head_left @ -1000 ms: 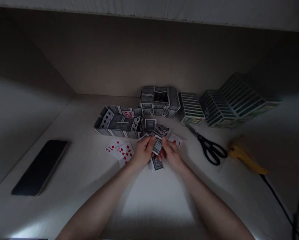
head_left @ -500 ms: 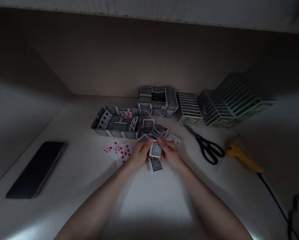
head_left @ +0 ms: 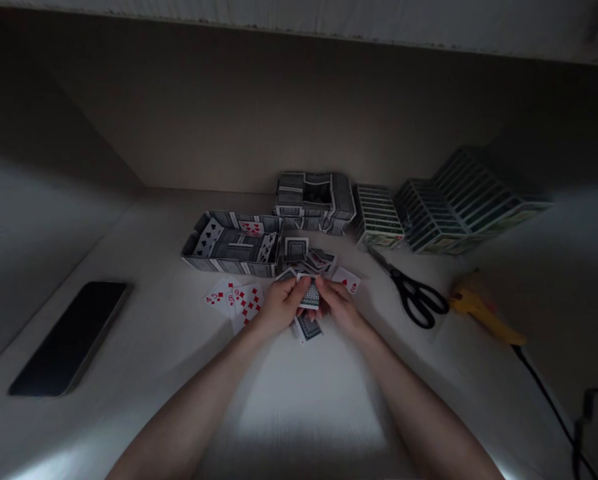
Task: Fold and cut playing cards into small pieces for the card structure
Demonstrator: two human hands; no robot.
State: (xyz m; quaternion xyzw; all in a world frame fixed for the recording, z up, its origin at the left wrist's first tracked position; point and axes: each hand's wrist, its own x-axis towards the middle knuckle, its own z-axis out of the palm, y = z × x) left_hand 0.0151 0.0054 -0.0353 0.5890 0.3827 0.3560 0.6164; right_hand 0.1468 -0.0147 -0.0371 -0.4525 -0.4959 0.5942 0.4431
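Left hand [head_left: 279,310] and right hand [head_left: 341,310] are being held close together over the pale white tabletop [head_left: 309,413]. They are in front of the long open tray built of playing cards [head_left: 233,247]. A small grey-backed playing card [head_left: 311,295] is being pinched at its two sides by the fingertips, just above the surface. It appears that the card is being folded or shaped. An even two-sided grip is being called for next, so that it is not creased askew.

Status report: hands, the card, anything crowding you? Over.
Left hand and right hand both pinching one grey-backed playing card. Second face-down card lies right beneath. Loose card pile just beyond it; black-handled scissors clear to the right.
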